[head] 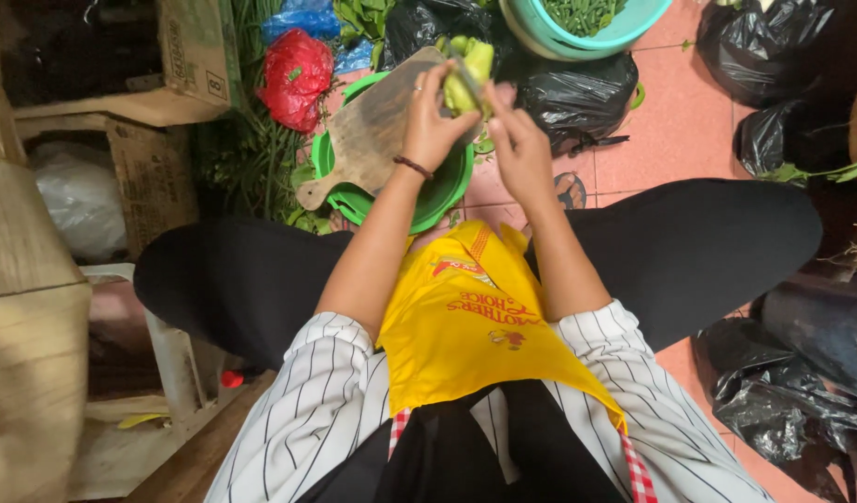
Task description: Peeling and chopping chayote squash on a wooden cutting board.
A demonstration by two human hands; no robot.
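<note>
The left hand [436,121] is closed around a pale green, lumpy vegetable [467,76] and holds it in the air above the worn brown wooden cutting board [372,130], at about 12 o'clock from the person's yellow apron [465,326]. The right hand [517,140] is curled around what seems to be a thin knife blade [467,73] that lies against the vegetable; the handle is hidden, so I cannot tell the tool for sure. The board rests on a round green plastic basin [442,191] on the pink tiled floor [680,121]. I judge that the trimming is in the middle: the vegetable looks mostly whole, and no cut pieces show on the board. At 1 o'clock a teal plastic bowl [540,33] already holds green beans or stalks.
</note>
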